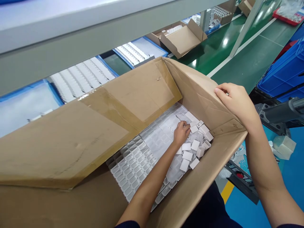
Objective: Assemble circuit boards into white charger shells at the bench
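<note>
A large open cardboard box (133,95) fills the middle of the view. On its bottom lies a clear plastic compartment tray (137,155), with several small white square parts (190,155) loose in the right corner. My left hand (181,133) reaches down into the box, fingers closed around the white parts at the pile's top edge. Over the upper rim of the right end flap (201,95) my right hand (235,99) is curled, gripping it and holding it back.
A grey shelf beam (71,41) runs overhead. Behind the box, blue trays (83,76) carry rows of white parts. Another open carton (182,38) sits further back. Blue crates (285,72) and a grey machine part (280,114) stand at the right on the green floor.
</note>
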The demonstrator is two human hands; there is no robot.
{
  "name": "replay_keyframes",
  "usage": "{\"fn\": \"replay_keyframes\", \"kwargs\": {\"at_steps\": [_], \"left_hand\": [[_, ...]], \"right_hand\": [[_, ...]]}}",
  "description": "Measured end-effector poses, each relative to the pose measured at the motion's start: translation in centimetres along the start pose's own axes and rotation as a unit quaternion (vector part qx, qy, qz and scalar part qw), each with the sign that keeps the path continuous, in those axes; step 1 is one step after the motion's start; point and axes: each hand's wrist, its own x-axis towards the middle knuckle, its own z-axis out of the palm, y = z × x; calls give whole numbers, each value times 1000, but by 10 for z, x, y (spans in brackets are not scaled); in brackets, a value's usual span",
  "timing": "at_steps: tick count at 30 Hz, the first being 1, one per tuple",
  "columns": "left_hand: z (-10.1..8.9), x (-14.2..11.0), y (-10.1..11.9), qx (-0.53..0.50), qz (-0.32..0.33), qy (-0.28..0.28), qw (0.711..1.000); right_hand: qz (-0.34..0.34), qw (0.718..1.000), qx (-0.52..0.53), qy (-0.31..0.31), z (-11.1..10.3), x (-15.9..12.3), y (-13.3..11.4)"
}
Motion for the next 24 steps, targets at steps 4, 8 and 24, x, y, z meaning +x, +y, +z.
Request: {"fn": "replay_keyframes", "kwargs": {"at_steps": [4, 8, 24], "left_hand": [[-28, 2, 2, 11, 41, -39, 998], [-91, -13, -12, 2, 72, -88, 994], [-267, -206, 22, -348, -312, 192, 863]], "right_hand": [[3, 1000, -8, -15, -2, -2, 2], [-75, 992, -99, 23, -10, -2, -3], [-535, 762, 235, -280, 96, -54, -197]]}}
